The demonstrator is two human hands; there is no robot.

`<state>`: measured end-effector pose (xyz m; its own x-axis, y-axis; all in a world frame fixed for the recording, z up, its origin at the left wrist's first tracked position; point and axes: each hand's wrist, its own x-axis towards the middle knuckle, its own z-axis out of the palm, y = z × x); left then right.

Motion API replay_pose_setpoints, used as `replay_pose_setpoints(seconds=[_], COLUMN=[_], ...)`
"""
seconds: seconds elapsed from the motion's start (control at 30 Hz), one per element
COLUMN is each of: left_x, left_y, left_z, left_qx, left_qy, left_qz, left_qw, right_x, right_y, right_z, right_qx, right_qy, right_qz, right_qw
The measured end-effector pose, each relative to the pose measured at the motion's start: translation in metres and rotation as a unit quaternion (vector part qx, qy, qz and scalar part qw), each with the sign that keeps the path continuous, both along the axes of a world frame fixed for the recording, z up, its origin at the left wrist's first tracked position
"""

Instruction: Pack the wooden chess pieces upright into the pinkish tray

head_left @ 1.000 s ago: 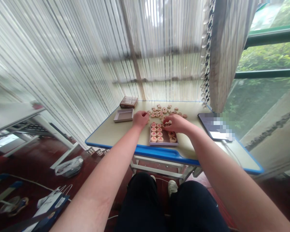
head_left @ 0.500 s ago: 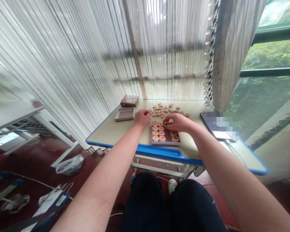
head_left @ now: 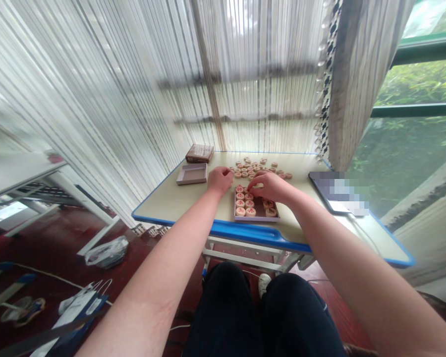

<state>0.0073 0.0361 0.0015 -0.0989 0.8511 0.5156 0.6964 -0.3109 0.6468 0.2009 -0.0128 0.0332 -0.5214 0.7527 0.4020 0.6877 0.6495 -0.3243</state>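
Observation:
A shallow open box (head_left: 260,218) near the table's front edge holds round wooden xiangqi pieces (head_left: 250,211) with red characters. They stand in two columns on the left, with a few more at the right side. My right hand (head_left: 269,186) is over the back of the box, its thumb and fingers curled on a piece at the top of the second column, which they partly cover. Left of the box, my left hand (head_left: 219,180) is closed with its fingertips pinched beside the loose pieces (head_left: 244,174). What it holds, if anything, is hidden.
An empty shallow box part (head_left: 192,174) and a brown patterned box (head_left: 199,153) lie at the table's back left. At the right is a dark tablet-like device (head_left: 321,191) with a cable. String curtains (head_left: 267,99) hang behind the blue-edged table (head_left: 178,206).
My right hand has shifted slightly left, from the box's middle gap towards the second column. The dark-marked piece seen at its fingertips no longer shows there. My left hand has hardly moved.

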Motion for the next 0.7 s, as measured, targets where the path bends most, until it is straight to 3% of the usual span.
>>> replay_pose_setpoints(seconds=[0.27,0.43,0.53,0.7], left_x=[0.0,0.001,0.001,0.0], left_y=[-0.002,-0.006,-0.007,-0.008], left_z=[0.002,0.005,0.007,0.007], left_qx=[-0.008,0.002,0.002,0.009], left_qy=[0.011,-0.003,-0.003,0.028], left_qz=[0.005,0.029,0.043,0.028], left_qw=[1.0,1.0,0.999,0.999], right_x=[0.002,0.018,0.03,0.034], right_y=[0.001,0.011,0.023,0.033], right_z=[0.001,0.003,-0.003,-0.016], right_qx=[-0.012,0.009,-0.013,-0.066], right_qy=[0.034,0.091,0.072,0.056], right_qz=[-0.031,-0.181,-0.268,-0.265], right_qw=[0.999,0.979,0.961,0.96])
